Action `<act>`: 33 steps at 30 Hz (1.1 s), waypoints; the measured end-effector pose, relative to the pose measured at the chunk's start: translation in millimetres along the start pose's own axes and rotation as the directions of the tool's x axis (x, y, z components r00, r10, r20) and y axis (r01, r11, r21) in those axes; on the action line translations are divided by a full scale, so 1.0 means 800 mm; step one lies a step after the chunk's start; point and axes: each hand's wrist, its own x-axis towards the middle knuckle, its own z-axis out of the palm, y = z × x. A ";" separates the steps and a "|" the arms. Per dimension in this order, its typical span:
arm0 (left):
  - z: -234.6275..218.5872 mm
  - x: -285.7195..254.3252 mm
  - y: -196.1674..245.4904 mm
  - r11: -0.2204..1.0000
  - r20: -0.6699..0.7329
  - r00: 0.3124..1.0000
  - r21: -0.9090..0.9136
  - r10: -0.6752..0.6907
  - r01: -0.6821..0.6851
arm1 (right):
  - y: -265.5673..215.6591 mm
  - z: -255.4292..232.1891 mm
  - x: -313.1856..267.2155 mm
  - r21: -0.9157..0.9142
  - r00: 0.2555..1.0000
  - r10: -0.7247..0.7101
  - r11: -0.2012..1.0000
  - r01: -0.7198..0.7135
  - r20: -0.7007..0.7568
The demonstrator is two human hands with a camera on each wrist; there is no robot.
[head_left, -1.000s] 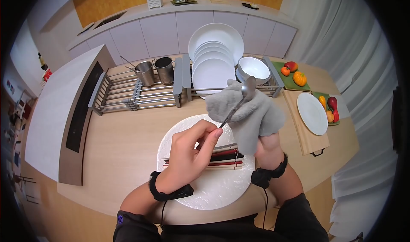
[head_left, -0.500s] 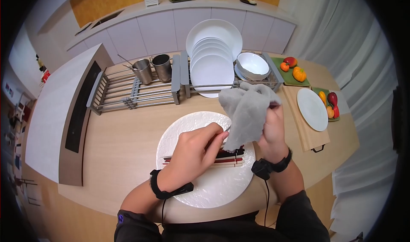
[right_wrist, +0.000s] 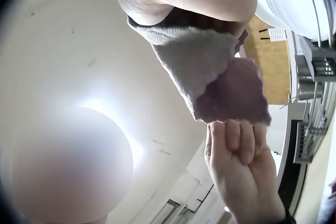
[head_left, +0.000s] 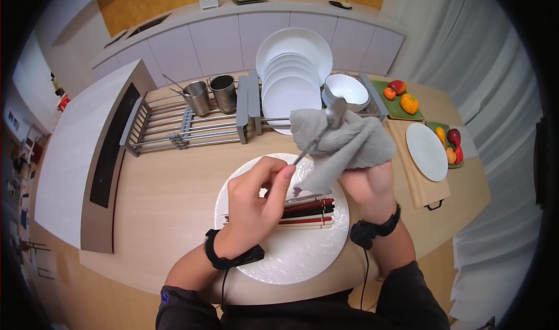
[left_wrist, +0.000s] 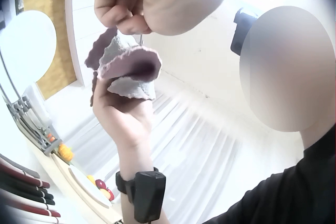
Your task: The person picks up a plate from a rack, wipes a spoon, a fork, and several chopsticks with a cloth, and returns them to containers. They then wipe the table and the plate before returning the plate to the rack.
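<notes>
My left hand (head_left: 262, 190) pinches the handle end of a metal spoon (head_left: 321, 130) above a large white plate (head_left: 285, 254). The spoon's bowl lies on a grey cloth (head_left: 343, 146) draped over my right hand (head_left: 364, 184), which holds the cloth from below. In the left wrist view the left hand (left_wrist: 142, 3) pinches the thin handle, with the cloth (left_wrist: 126, 69) bunched on the right hand below it. The right wrist view shows the cloth (right_wrist: 215, 71) hanging from the right hand, with the left hand's fingers (right_wrist: 239, 142) beneath. Several chopsticks (head_left: 308, 210) lie across the plate.
A dish rack (head_left: 174, 129) behind the plate holds two steel cups (head_left: 212, 94), upright white plates (head_left: 291, 79) and a bowl (head_left: 346, 88). To the right are a cutting board (head_left: 410, 173) with a white plate (head_left: 426, 151) and green trays of vegetables (head_left: 402, 100). A counter wall runs behind.
Half a second ago the cloth was wrapped over the spoon and hid it. Now the right hand has turned palm-up and the spoon's bowl lies in sight on the cloth, as one second ago.
</notes>
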 end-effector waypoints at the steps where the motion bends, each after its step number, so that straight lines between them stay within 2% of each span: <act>1: -0.001 0.000 0.003 0.986 0.024 0.993 -0.122 -0.112 0.114 | 0.001 0.011 0.000 0.036 1.000 0.014 0.999 -0.015 0.027; 2: -0.003 0.001 0.010 0.944 0.063 0.974 -0.239 -0.219 0.228 | 0.002 0.017 -0.001 0.072 0.998 0.026 0.997 -0.030 0.055; 3: -0.005 0.003 0.015 0.876 0.115 0.941 -0.345 -0.317 0.337 | 0.005 0.015 -0.001 0.147 0.998 0.062 0.987 -0.065 0.019; 5: -0.009 0.008 0.020 0.734 0.244 0.870 -0.467 -0.429 0.493 | 0.010 0.019 0.000 0.296 0.988 0.146 0.947 -0.126 -0.046; 6: -0.010 0.009 0.021 0.646 0.314 0.824 -0.514 -0.472 0.565 | 0.012 0.028 -0.002 0.215 0.978 0.145 0.970 -0.110 -0.152; 9: -0.004 0.007 0.013 0.583 0.384 0.795 -0.542 -0.470 0.606 | 0.019 0.030 -0.006 0.119 0.979 0.104 0.989 -0.084 -0.173; 11: -0.002 0.006 0.019 0.631 0.357 0.804 -0.498 -0.476 0.595 | 0.017 0.033 -0.011 0.028 0.981 0.127 0.992 -0.124 -0.146; 13: 0.001 0.003 0.023 0.686 0.324 0.827 -0.461 -0.460 0.563 | 0.015 0.020 -0.010 0.025 0.986 0.166 0.986 -0.165 -0.026; 14: 0.003 0.001 0.024 0.717 0.306 0.844 -0.445 -0.440 0.536 | 0.015 0.001 -0.005 0.064 0.979 0.186 0.979 -0.191 0.083; 15: 0.003 0.001 0.024 0.747 0.288 0.861 -0.429 -0.420 0.508 | 0.018 -0.009 -0.005 0.044 0.985 0.157 0.986 -0.160 0.068; 16: 0.002 0.002 0.024 0.651 0.354 0.816 -0.492 -0.457 0.578 | 0.019 -0.010 -0.003 0.023 0.990 0.127 0.991 -0.129 0.054; 18: -0.003 0.007 0.023 0.425 0.490 0.715 -0.580 -0.499 0.694 | 0.031 0.002 -0.003 -0.164 0.978 -0.055 0.986 0.022 -0.201; 21: -0.006 0.011 0.016 0.205 0.610 0.648 -0.637 -0.455 0.743 | 0.028 -0.023 -0.003 -0.208 0.994 -0.112 0.972 0.107 -0.011; 23: -0.006 0.010 0.010 0.131 0.658 0.615 -0.629 -0.434 0.766 | 0.020 -0.018 -0.010 -0.111 0.990 -0.101 0.988 0.111 0.098; 24: -0.005 0.010 0.009 0.095 0.681 0.599 -0.624 -0.422 0.776 | 0.016 -0.015 -0.012 -0.063 0.983 -0.099 0.992 0.109 0.153; 27: -0.008 0.010 0.011 0.020 0.793 0.492 -0.520 -0.361 0.854 | 0.012 -0.014 -0.008 -0.128 0.987 -0.084 0.987 0.101 0.134; 30: -0.006 0.006 0.006 0.000 0.835 0.484 -0.502 -0.261 0.865 | 0.008 -0.002 -0.006 -0.051 1.000 -0.004 0.999 0.003 -0.003; 33: -0.002 0.005 0.004 0.084 0.814 0.485 -0.486 -0.320 0.870 | 0.014 -0.022 0.001 -0.184 0.996 -0.089 0.979 0.090 0.013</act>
